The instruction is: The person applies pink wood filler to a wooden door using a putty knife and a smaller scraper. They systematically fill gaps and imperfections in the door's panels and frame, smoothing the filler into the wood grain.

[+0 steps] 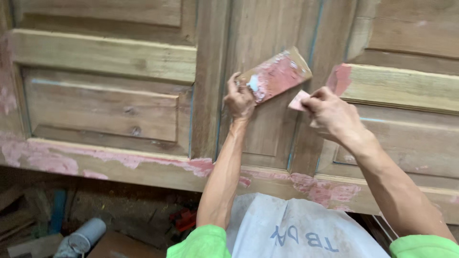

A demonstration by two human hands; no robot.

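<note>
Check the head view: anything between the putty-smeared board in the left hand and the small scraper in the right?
Nothing but bare wood of the door panel shows between the board in the left hand and the scraper in the right hand.

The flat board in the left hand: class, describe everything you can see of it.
The flat board is a thin, brownish rectangle, perhaps wood or cardboard, smeared with pink filler and a pale blue-white patch. It tilts up to the right before the wooden door. The left hand grips its lower left end; the right hand stays apart.

White sack [296, 229] with blue print, bottom centre, on lap
</note>
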